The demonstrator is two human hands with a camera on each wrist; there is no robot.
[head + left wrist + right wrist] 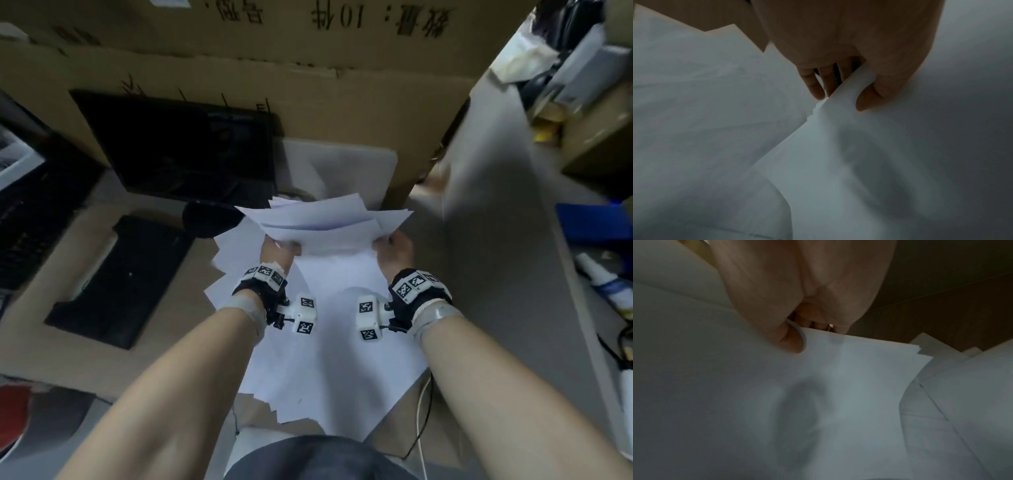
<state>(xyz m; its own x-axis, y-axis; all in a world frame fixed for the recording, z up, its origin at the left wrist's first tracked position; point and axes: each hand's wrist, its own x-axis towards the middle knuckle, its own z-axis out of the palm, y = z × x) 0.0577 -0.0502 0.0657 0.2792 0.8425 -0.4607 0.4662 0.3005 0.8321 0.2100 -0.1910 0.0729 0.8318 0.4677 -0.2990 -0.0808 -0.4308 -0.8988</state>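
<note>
The person's bare forearms [178, 394] come in from the bottom edge, closest of all, and each wrist wears a black strap with white marker-printed blocks [303, 313]. Brown cardboard boxes [239, 68] with printed lettering are stacked along the back of the tan desk [164, 342]. A dark monitor [178, 147] stands in front of them on a round foot. A loose spread of white sheets [335, 359] lies fanned across the desk, between and under the arms, with a black keyboard [116, 281] to its left. The sheaf of white paper [329, 226] is lifted clear of that spread, in front of the monitor's right corner, and its far edges are uneven. The left hand [275, 255] pinches its left edge and the right hand [394, 253] its right edge. The wrist views show each thumb pressed on top and the fingers curled beneath. A small white glue bottle [599, 281] lies far right.
</note>
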